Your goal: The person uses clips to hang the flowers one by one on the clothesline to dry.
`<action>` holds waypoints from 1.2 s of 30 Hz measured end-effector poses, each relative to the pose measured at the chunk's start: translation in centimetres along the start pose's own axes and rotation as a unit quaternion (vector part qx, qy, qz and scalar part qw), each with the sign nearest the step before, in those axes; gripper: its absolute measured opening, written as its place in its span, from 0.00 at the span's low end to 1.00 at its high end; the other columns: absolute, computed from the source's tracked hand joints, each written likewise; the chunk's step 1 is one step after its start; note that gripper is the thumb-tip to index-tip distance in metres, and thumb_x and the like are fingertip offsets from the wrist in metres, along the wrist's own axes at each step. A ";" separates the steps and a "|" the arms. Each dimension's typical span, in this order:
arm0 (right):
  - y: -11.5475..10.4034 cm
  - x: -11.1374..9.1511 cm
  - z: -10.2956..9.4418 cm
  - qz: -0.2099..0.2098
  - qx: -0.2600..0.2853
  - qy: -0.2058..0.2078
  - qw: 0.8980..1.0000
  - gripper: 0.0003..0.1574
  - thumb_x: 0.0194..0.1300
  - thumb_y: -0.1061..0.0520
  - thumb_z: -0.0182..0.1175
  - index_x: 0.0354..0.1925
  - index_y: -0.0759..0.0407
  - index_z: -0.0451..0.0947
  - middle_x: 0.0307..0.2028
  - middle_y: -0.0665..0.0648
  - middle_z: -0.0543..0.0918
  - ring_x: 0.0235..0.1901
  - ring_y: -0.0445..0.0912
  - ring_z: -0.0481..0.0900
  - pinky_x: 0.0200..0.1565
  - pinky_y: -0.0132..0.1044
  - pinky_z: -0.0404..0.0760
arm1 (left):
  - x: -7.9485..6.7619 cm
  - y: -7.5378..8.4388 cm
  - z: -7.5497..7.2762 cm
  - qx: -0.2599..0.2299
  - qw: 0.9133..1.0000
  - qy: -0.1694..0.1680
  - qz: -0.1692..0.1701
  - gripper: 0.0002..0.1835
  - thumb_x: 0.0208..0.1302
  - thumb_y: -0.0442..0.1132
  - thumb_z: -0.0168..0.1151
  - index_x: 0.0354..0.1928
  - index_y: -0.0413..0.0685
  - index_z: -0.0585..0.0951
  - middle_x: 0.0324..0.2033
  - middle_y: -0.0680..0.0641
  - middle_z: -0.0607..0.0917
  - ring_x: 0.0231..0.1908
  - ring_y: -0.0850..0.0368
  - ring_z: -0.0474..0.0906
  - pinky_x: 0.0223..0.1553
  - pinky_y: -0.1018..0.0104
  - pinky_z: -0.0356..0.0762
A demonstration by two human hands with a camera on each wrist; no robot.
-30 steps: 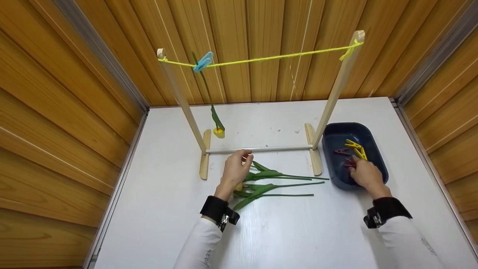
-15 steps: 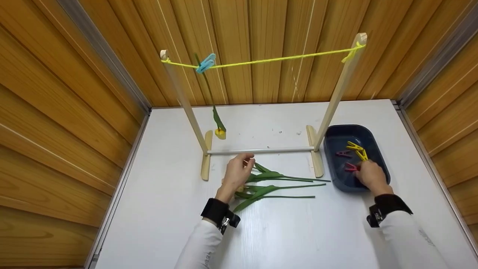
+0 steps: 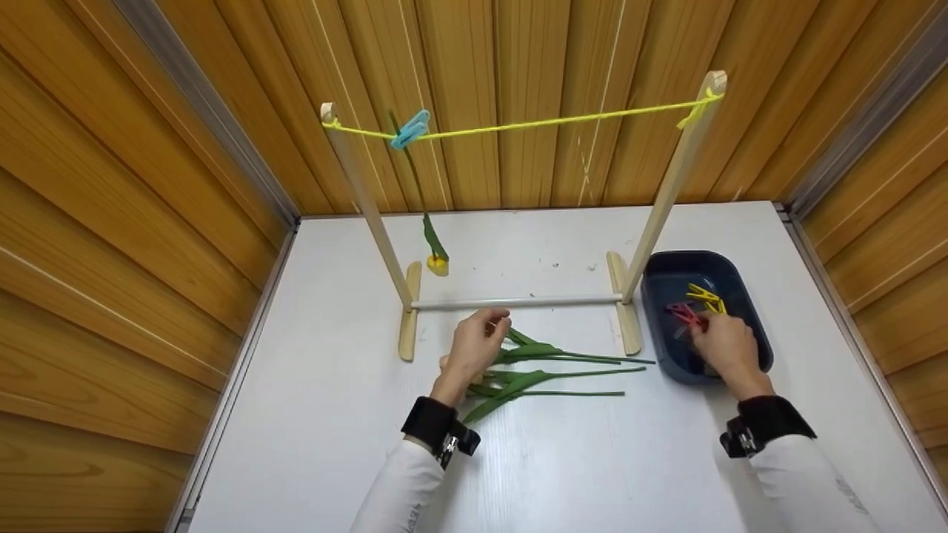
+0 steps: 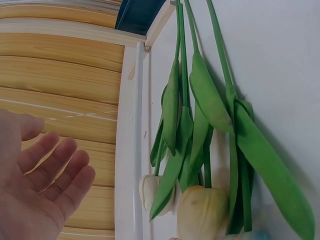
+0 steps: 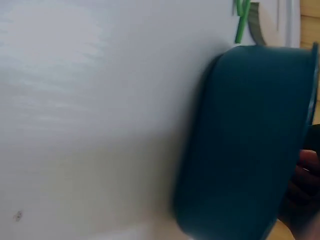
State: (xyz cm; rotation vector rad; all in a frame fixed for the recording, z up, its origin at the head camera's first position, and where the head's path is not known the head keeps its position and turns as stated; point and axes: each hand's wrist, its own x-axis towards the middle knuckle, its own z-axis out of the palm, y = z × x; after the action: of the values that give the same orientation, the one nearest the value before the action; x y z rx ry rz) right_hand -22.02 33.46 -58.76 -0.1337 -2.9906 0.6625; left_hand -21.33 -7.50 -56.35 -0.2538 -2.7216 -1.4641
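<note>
My right hand point(image 3: 729, 348) is inside the dark blue basin point(image 3: 659, 355) and pinches a red clothespin point(image 3: 683, 314). In the right wrist view the outer wall of the basin point(image 5: 240, 145) hides most of that hand. My left hand point(image 3: 474, 344) hovers by the flower ends of several tulips point(image 3: 537, 349) lying on the table, its fingers loosely bent around nothing. Pale blooms point(image 4: 202, 212) and green leaves show in the left wrist view, apart from the left hand point(image 4: 45, 180). Yellow clothespins point(image 3: 707, 296) lie beyond the right fingers.
A wooden stand with a right post point(image 3: 670, 200) and left post point(image 3: 374, 218) carries a yellow cord point(image 3: 526, 126). From it a yellow tulip point(image 3: 437, 263) hangs head down, clipped by a light blue clothespin point(image 3: 411, 130). A white rod point(image 3: 518, 302) joins the feet.
My right hand has shifted slightly away from me inside the basin, and the red clothespin has moved with it toward the far left. The left hand has stayed nearly still.
</note>
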 end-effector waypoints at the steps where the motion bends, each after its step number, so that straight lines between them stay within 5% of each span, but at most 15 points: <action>1: -0.4 -0.1 -0.1 -0.006 0.006 0.017 1.000 0.20 0.64 0.58 0.60 0.50 0.73 0.80 0.39 0.77 0.83 0.29 0.66 0.80 0.33 0.62 0.76 | 0.0 0.1 0.0 -0.006 1.000 -0.002 -0.002 0.15 0.72 0.43 0.57 0.52 0.44 0.84 0.42 0.46 0.88 0.39 0.56 0.84 0.43 0.67 0.80; 5: -2.2 -0.7 -0.1 -0.047 0.027 0.093 0.994 0.19 0.63 0.61 0.63 0.48 0.73 0.81 0.38 0.74 0.84 0.31 0.65 0.80 0.34 0.61 0.76 | 0.1 0.5 0.1 -0.031 0.999 -0.003 -0.011 0.16 0.73 0.45 0.56 0.53 0.45 0.84 0.43 0.47 0.88 0.43 0.55 0.84 0.46 0.65 0.82; 12: -5.9 -1.6 1.0 -0.135 0.059 0.204 0.968 0.15 0.56 0.64 0.69 0.40 0.74 0.83 0.29 0.71 0.83 0.31 0.65 0.80 0.34 0.58 0.76 | 0.4 1.2 0.2 -0.072 0.997 -0.008 -0.030 0.17 0.73 0.48 0.55 0.52 0.45 0.84 0.44 0.46 0.88 0.46 0.55 0.84 0.48 0.64 0.81; 20: -10.2 -2.7 2.1 -0.188 0.082 0.204 0.957 0.15 0.55 0.62 0.73 0.39 0.72 0.85 0.27 0.65 0.83 0.28 0.56 0.79 0.29 0.50 0.77 | 1.3 2.2 1.3 -0.110 0.992 -0.044 -0.044 0.20 0.74 0.50 0.55 0.48 0.41 0.85 0.40 0.43 0.89 0.41 0.56 0.84 0.43 0.68 0.80; 28: -12.9 -3.0 3.2 -0.233 0.110 0.214 0.942 0.15 0.54 0.62 0.74 0.41 0.67 0.86 0.28 0.62 0.85 0.29 0.53 0.80 0.29 0.47 0.78 | 1.9 3.0 3.2 -0.220 0.964 -0.087 -0.121 0.19 0.72 0.47 0.57 0.46 0.37 0.85 0.40 0.35 0.88 0.34 0.59 0.83 0.48 0.52 0.83; 36: -15.1 -2.9 4.7 -0.258 0.129 0.199 0.937 0.15 0.54 0.61 0.74 0.41 0.64 0.87 0.28 0.59 0.85 0.30 0.52 0.82 0.31 0.45 0.78 | 2.0 3.1 4.4 -0.264 0.945 -0.104 -0.163 0.21 0.72 0.49 0.56 0.45 0.35 0.85 0.38 0.38 0.89 0.37 0.51 0.86 0.50 0.53 0.84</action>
State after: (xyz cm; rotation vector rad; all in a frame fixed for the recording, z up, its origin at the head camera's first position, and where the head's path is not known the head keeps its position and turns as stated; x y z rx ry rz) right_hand -20.62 17.60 -56.75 0.4599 -2.3700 0.8261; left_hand -22.65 -1.95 -56.02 0.0396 -2.5453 -2.3781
